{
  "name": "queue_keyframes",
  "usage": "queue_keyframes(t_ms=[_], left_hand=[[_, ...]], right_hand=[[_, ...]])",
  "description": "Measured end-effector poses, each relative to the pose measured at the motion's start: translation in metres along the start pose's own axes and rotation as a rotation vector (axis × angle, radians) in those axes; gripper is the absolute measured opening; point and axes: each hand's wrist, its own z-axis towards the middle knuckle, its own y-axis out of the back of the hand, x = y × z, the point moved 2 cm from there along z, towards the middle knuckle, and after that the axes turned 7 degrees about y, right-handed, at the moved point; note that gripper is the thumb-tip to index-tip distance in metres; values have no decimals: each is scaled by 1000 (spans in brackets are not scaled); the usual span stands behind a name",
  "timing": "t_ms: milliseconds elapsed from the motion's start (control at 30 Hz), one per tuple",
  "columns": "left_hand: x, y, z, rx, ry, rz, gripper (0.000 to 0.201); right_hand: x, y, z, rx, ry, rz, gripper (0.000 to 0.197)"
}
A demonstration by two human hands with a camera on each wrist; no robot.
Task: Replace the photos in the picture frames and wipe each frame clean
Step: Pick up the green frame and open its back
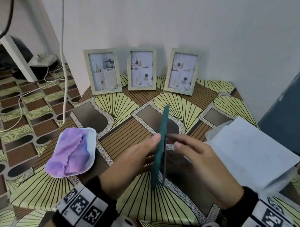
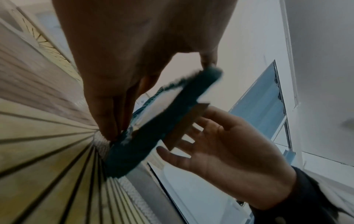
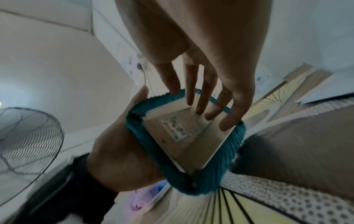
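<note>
A picture frame (image 3: 178, 136) stands on its edge on the patterned table (image 1: 118, 105), its brown back with a sticker towards my right hand. A teal cloth (image 1: 162, 139) covers its front and wraps round its edges (image 3: 220, 171). My left hand (image 1: 132, 161) lies flat on the cloth with straight fingers, thumb at the top edge. The straight fingers of my right hand (image 1: 202, 159) touch the frame's back (image 3: 199, 106). Three pale frames (image 1: 103, 71) (image 1: 141, 69) (image 1: 182, 72) with photos lean on the wall at the back.
A white tray (image 1: 92, 138) with a crumpled purple cloth (image 1: 72, 153) sits at the table's left edge. White paper sheets (image 1: 247, 151) lie on the right. Cables (image 1: 32, 92) run over the floor at left. A fan (image 3: 28, 136) stands behind me.
</note>
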Motion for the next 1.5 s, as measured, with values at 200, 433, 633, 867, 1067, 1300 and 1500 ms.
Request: queue_keyframes(t_ms=[200,433,633,867,1067,1300,1500], left_hand=[[-4,15,-4,-120,-46,-104,30],[4,50,-24,-250,-31,482,27],[6,58,-38,-338,-66,812,59],[12,49,-67,-9,-281,1525,32],[6,50,-62,34,-391,1587,26],[11,54,-57,13,-416,1520,22],[15,56,-54,-53,-418,1506,21]], right_hand=[[-18,-3,2,114,76,-482,36],[-17,3,7,305,136,-895,35],[-11,5,3,515,235,-1114,36],[-7,6,-2,705,249,-1240,31],[-4,4,2,766,231,-1318,15],[-4,3,4,792,252,-1455,17],[-4,-5,-6,787,271,-1502,27]])
